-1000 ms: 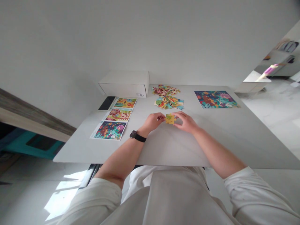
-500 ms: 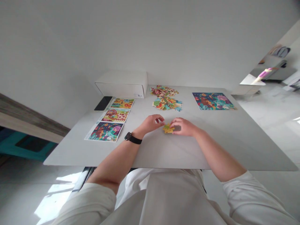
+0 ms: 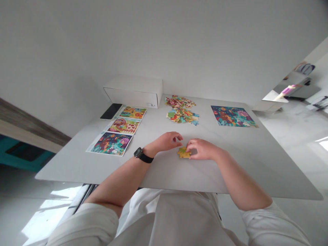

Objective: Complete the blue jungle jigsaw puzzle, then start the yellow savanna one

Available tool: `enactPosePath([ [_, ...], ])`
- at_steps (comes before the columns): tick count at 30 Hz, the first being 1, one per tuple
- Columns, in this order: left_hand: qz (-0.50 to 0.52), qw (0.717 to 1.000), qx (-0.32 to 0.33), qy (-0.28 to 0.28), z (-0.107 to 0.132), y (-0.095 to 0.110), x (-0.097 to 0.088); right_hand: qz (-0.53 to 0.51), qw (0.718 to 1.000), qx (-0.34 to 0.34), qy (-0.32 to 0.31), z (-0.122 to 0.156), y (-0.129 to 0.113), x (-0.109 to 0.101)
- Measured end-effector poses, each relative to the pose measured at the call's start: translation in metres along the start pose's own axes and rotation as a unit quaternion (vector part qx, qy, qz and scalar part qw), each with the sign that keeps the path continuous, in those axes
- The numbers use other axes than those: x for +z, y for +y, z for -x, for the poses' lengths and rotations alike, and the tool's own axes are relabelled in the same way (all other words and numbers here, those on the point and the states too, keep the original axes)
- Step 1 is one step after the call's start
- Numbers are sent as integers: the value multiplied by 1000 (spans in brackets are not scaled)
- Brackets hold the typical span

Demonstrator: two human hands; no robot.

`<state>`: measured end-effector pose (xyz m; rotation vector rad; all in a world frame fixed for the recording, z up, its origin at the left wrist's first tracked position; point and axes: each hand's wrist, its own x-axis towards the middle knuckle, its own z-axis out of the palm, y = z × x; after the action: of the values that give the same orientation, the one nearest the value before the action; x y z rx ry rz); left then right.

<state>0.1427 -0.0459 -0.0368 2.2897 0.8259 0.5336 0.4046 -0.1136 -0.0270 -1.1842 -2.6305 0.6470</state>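
Yellow puzzle pieces (image 3: 183,153), seemingly joined in a small patch with some green on it, lie on the grey-white table in front of me. My right hand (image 3: 201,149) grips the patch's right edge between thumb and fingers. Just to the upper left, my left hand (image 3: 169,141) hovers with curved fingers, thumb and fingertips apart and nothing visible between them. Beyond both hands is a heap of loose yellow, green and blue puzzle pieces (image 3: 182,116). A second heap, of mostly red and pink puzzle pieces (image 3: 179,101), sits behind it.
On the left lie three picture sheets: a dark floral one (image 3: 111,144), a farm one (image 3: 124,126) and a yellow one (image 3: 133,112). A black phone (image 3: 111,111) and a white box (image 3: 132,97) are behind them. A completed dark puzzle (image 3: 233,116) lies at right.
The whole view has shifted and tilted slightly, so the hands and table appear lower. My right hand stays on the yellow pieces, and my left hand remains close beside them.
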Motion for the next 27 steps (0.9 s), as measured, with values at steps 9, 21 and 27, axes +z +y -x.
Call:
enactPosePath([
  [9, -16, 994, -47, 96, -9, -15, 1, 10, 1000, 0, 3, -3, -7, -2],
  [21, -44, 922, -308, 229, -92, -82, -41, 42, 992, -20, 118, -12, 14, 7],
  [27, -50, 909, -302, 282, -124, -90, -29, 43, 992, -18, 120, -14, 27, 11],
])
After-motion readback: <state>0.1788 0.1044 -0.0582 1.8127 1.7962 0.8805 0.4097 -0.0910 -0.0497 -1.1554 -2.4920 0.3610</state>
